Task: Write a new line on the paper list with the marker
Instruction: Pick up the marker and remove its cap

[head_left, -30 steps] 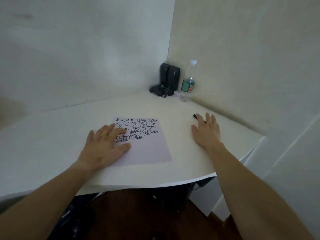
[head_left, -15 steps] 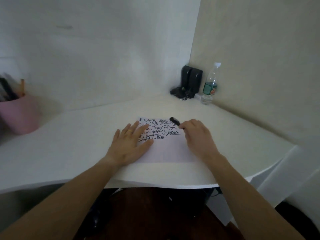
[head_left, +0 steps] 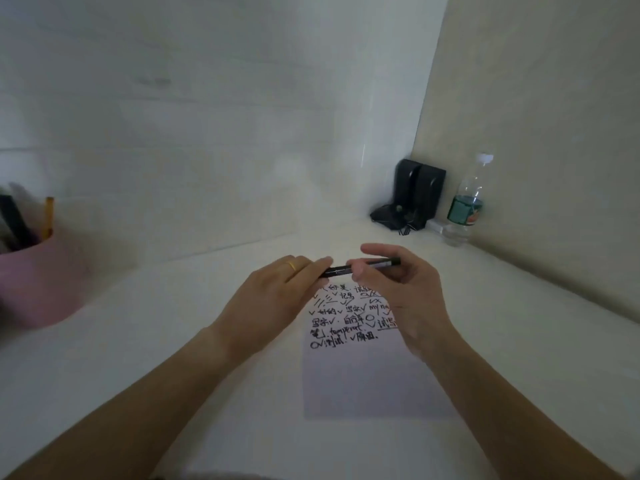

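Observation:
A black marker (head_left: 341,270) is held level above the top of the paper list (head_left: 370,379), which lies flat on the white desk (head_left: 173,341). My left hand (head_left: 273,292), with a gold ring, grips the marker's left end. My right hand (head_left: 398,289) grips its right part, and the far end pokes out past my fingers. The paper's upper half carries several lines of black handwriting; its lower half is blank. My hands hide part of the top lines.
A pink cup (head_left: 38,278) with pens stands at the left edge. Two black speakers (head_left: 415,195) and a plastic water bottle (head_left: 465,202) stand in the far right corner. Walls close the desk behind and on the right.
My right hand picked the marker up from the desk and brought it over the paper. My left hand lifted off the paper and took hold of the marker's left end.

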A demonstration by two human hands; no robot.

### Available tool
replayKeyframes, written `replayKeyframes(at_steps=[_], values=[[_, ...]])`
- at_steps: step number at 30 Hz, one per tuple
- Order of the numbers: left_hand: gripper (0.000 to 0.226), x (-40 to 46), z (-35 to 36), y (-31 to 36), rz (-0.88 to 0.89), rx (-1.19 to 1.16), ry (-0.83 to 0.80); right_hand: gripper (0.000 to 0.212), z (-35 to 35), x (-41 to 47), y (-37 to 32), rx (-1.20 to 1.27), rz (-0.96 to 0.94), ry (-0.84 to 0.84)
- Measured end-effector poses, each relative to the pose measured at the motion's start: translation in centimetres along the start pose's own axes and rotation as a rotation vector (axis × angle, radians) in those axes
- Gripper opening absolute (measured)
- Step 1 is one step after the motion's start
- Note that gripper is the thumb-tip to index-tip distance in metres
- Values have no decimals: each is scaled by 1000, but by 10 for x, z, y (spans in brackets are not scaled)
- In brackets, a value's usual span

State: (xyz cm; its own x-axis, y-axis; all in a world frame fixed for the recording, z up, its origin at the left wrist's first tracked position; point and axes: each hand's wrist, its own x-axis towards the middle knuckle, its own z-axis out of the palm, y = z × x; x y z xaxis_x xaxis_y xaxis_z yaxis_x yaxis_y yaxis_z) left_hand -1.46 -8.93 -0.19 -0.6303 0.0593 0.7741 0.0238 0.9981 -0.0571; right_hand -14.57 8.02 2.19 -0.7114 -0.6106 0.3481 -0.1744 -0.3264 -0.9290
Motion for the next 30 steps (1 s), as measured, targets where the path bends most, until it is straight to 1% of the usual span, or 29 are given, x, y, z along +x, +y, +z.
replayKeyframes(at_steps=[1,2,3,4,6,8,10,12,16,18,20,22,27,29,30], values=[[41,4,2,-3,-4,-34,2,24,5,5,3,131,71,17],[41,5,5,-4,-22,-85,4,19,9,9,8,205,123,24],[39,5,9,-4,-56,-152,4,13,13,11,14,204,142,22],[35,3,12,-2,-108,-226,12,11,15,11,21,154,134,13],[29,-3,19,3,-290,-431,50,21,16,9,34,74,121,-20],[24,-3,22,7,-471,-624,76,27,13,9,40,93,125,-37],[18,0,23,10,-530,-679,54,30,10,10,41,104,118,-42],[13,2,24,12,-545,-691,8,33,11,11,40,102,121,-36],[27,1,26,14,-583,-751,-50,37,11,11,42,114,114,-47],[33,1,25,15,-605,-759,-72,34,13,11,41,115,112,-57],[34,1,24,16,-615,-757,-109,29,14,10,40,98,105,-43],[37,1,27,15,-588,-731,-152,25,15,9,38,73,100,18],[45,2,34,22,-515,-718,-219,29,28,4,39,95,89,195],[48,0,30,18,-557,-748,-215,31,19,12,39,203,119,343],[50,-3,27,14,-608,-769,-189,31,8,18,37,264,126,430]])
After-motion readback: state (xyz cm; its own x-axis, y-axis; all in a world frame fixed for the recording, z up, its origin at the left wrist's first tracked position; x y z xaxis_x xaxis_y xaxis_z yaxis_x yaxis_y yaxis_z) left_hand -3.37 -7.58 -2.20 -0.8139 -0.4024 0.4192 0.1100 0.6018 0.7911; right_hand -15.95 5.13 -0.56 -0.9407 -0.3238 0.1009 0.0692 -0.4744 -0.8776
